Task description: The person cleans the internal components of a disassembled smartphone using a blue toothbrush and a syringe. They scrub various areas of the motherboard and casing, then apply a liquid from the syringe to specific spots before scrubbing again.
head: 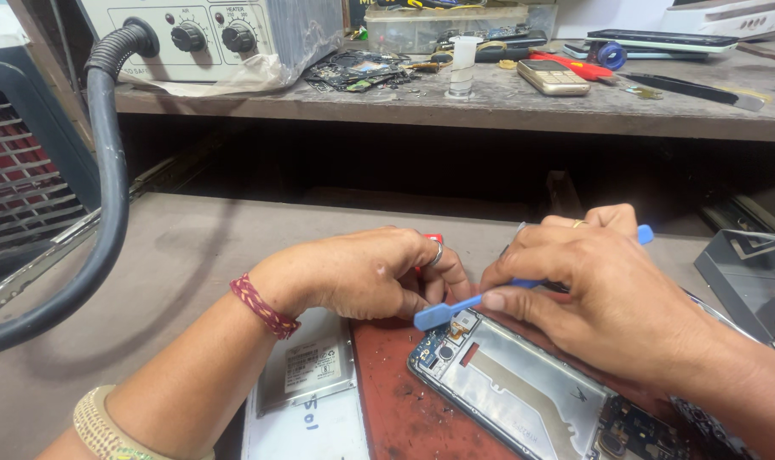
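A flat silvery battery pack [309,365] lies on the table under the left wrist, carrying a pale rectangular label [317,366] with dark print and small symbols. It rests on a white sheet [307,426] marked with blue handwriting. On the upper shelf, the grey machine [226,34] at the left has small printed labels above its two black knobs. A gold keypad phone [552,77] lies face up there with a small dark screen, and farther right a dark-screened smartphone [663,39] lies flat with a pale green edge.
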